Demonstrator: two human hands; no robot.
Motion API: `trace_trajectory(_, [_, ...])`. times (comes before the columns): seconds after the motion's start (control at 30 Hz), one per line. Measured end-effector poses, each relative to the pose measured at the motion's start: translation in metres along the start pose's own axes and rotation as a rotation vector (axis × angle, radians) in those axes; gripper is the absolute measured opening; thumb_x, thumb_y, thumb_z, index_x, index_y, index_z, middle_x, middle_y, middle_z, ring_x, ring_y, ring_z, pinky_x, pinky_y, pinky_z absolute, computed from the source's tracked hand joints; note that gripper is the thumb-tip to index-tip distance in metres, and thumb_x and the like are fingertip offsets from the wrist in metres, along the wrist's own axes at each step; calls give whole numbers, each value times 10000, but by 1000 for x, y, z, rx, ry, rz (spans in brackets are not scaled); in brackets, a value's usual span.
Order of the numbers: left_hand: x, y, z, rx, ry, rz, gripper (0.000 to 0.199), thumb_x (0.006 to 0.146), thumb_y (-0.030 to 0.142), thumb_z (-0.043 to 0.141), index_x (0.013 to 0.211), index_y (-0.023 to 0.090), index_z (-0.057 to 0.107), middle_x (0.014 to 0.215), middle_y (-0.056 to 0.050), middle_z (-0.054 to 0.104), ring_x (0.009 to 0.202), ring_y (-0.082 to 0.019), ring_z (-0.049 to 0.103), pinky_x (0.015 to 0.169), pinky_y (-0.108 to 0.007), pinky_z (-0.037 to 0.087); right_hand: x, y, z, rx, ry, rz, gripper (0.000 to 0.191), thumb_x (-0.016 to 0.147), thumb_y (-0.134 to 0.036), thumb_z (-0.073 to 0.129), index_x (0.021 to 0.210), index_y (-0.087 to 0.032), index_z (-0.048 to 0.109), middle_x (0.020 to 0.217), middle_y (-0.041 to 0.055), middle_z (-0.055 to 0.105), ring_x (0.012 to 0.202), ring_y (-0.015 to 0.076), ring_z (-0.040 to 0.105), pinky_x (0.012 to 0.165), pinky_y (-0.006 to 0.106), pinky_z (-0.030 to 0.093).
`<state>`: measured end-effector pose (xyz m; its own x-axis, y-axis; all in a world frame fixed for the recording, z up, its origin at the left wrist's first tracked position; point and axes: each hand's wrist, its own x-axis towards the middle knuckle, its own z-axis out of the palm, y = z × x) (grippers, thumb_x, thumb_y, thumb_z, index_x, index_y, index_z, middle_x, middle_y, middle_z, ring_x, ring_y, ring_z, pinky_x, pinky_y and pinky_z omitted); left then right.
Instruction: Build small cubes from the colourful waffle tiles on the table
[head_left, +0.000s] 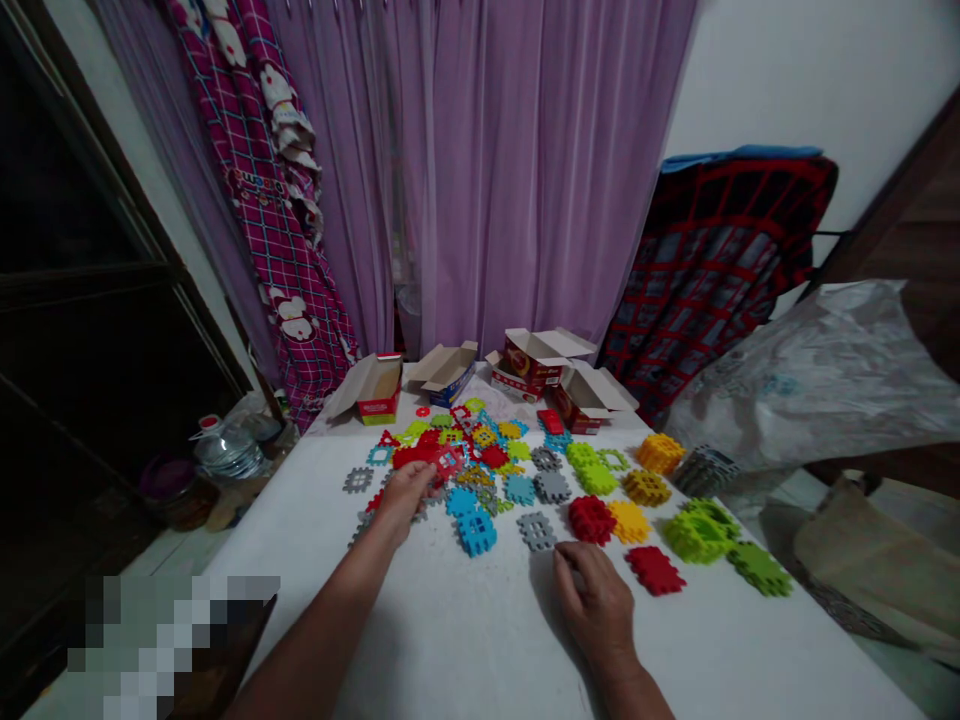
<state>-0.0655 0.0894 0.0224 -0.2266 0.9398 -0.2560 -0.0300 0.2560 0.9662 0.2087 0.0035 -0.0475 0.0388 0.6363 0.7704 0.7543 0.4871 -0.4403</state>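
Observation:
My left hand [409, 490] reaches into a loose heap of colourful interlocking building tiles, its thumb and fingers pinched on a red window tile [450, 459]. My right hand [598, 598] rests on the table with its fingers curled in, and nothing shows in them. Just beyond it lie a grey window tile [535, 531] and a stack of red tiles [591, 520]. A flat red tile [655, 570] is to its right. Blue window tiles [476, 532] sit between my two hands.
Sorted stacks stand on the right: yellow tiles [660, 453], lime green tiles [699, 532] and dark grey tiles [705, 470]. Open cardboard boxes [379, 395] line the back of the white-covered table [457, 640]. A large plastic bag [817, 370] is beyond the right edge.

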Motion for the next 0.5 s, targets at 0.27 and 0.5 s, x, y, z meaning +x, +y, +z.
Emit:
trace_trajectory(0.27, [-86, -30, 66, -130, -271, -85, 499, 581, 576, 748, 816, 183, 550, 806, 3, 662, 533, -63, 560, 401, -171, 231, 3, -31, 14, 640, -4, 737, 444, 755, -498, 727, 1055, -170, 730, 857, 87, 755, 716, 191, 682, 616, 309, 554])
trace_trajectory(0.5, [-98, -35, 82, -62, -363, -122, 534, 560, 568, 759, 877, 180, 574, 830, -20, 697, 540, -72, 564, 403, -180, 245, 10, -29, 9, 793, 71, 918, 465, 619, -564, 802, 844, -164, 730, 613, 18, 662, 504, 117, 533, 486, 249, 448])
